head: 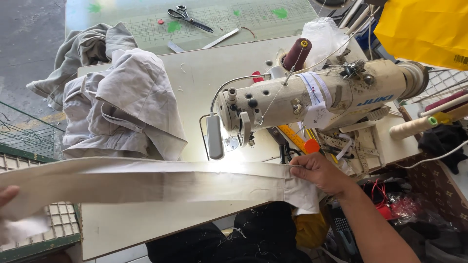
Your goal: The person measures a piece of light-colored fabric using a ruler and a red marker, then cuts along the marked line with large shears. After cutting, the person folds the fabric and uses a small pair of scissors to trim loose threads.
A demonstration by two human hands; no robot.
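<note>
A long folded strip of pale beige cloth (161, 181) stretches flat across the near edge of the sewing table (195, 78). My right hand (319, 173) pinches its right end, just below the head of the cream sewing machine (312, 95). My left hand (7, 195) shows only as fingertips at the left frame edge, gripping the strip's other end. The strip lies in front of the needle area, lit by the machine's small lamp (215, 137).
A heap of grey garments (117, 104) lies on the table's left. Scissors (187, 17) rest on a green cutting mat behind. A maroon thread cone (297, 53) stands on the machine, a cream spool (414, 127) at right. Yellow cloth (429, 29) hangs at top right.
</note>
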